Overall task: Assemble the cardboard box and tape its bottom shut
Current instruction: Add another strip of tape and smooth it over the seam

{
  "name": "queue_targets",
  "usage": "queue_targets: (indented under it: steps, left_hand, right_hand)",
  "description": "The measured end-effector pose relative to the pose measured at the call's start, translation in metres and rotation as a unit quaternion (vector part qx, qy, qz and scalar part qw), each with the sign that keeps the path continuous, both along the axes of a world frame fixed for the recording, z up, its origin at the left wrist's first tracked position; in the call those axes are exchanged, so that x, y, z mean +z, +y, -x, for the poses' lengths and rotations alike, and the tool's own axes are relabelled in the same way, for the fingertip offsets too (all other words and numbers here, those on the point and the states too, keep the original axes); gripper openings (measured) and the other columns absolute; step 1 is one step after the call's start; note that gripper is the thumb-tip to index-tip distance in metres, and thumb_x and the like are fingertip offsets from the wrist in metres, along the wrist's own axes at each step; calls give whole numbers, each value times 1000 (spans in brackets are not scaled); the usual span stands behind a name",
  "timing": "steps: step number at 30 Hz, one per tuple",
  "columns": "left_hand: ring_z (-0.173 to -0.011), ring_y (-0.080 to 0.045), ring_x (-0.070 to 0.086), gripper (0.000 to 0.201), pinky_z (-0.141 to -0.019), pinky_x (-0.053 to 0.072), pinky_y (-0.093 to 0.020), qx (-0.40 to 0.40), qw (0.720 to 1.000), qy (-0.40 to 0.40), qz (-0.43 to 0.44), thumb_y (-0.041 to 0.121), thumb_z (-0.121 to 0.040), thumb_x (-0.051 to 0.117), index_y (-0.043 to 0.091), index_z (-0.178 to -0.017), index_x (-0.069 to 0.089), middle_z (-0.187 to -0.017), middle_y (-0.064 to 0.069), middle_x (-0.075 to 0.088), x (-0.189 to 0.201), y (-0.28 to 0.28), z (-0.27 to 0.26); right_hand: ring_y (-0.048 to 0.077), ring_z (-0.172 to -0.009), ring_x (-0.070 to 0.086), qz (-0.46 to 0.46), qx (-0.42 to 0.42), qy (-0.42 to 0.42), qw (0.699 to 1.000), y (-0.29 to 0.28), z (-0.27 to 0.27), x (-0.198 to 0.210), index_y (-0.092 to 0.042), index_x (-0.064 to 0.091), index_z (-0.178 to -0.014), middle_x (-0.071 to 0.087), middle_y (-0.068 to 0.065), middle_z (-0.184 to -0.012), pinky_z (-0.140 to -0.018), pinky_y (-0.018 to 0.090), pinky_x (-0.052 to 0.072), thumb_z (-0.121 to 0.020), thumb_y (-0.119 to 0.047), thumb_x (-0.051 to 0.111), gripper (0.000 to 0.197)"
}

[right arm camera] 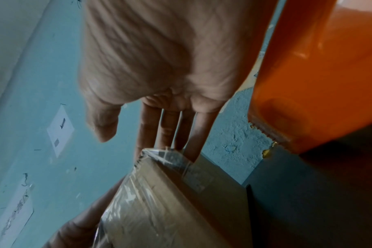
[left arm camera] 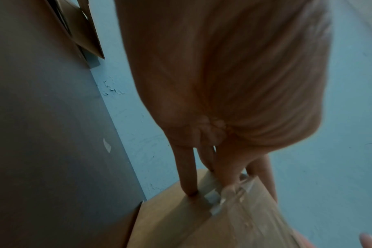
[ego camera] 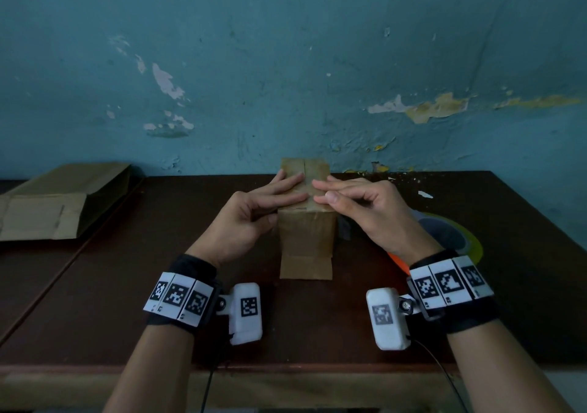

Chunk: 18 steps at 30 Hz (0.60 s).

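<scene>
A small brown cardboard box (ego camera: 306, 238) stands upright on the dark table, its folded flaps facing up. Clear tape (right arm camera: 174, 159) runs over the flap seam and down a side wall. My left hand (ego camera: 287, 206) lies on the left half of the top with its fingers (left arm camera: 187, 176) straight, pressing down on the flap. My right hand (ego camera: 333, 193) lies on the right half, its fingers (right arm camera: 191, 134) straight over the taped edge and the thumb held free. Both sets of fingertips meet near the centre seam. The box (left arm camera: 181, 223) shows wrinkled tape on its top.
An orange tape dispenser (right arm camera: 308, 75) with a yellow-green roll (ego camera: 451, 234) sits on the table just right of the box, under my right wrist. Flattened cardboard boxes (ego camera: 54, 206) lie at the far left. The blue wall (ego camera: 286, 63) rises right behind the table (ego camera: 127, 301).
</scene>
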<state>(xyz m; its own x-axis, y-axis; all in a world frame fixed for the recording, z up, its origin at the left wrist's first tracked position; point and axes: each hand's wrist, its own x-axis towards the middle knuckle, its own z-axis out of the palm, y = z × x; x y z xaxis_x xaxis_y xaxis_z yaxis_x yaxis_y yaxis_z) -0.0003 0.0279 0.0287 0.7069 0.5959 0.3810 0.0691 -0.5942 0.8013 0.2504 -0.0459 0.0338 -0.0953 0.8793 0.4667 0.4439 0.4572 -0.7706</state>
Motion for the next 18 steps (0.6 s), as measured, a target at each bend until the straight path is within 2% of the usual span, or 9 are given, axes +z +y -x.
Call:
queue_targets:
  steps: [2, 13, 18]
  left_hand:
    - [-156, -12, 16, 66, -127, 16, -40, -2, 1000, 0, -1, -28, -86, 50, 12, -136, 62, -160, 7, 42, -1, 1, 1]
    - [-157, -15, 14, 65, -127, 17, -47, -11, 1000, 16, -16, -24, -88, 55, 14, -139, 59, -162, 5, 39, -2, 6, 4]
    - [-157, -15, 13, 65, -127, 15, -47, -11, 999, 31, -28, -24, -87, 56, 13, -141, 58, -163, 5, 37, -1, 7, 5]
  right_hand:
    - [2, -136, 53, 4, 2, -4, 1000, 0, 0, 1, -17, 80, -112, 71, -8, -131, -117, 32, 40, -99, -32, 65, 25]
    - [0, -136, 52, 5, 4, -14, 1000, -2, 2, 3, -16, 80, -111, 71, -6, -131, -110, 12, 36, -101, -37, 58, 32]
    - [1, -136, 52, 0, 3, -18, 1000, -1, 2, 3, -16, 80, -110, 71, -6, -131, -111, 14, 36, -102, -35, 58, 31]
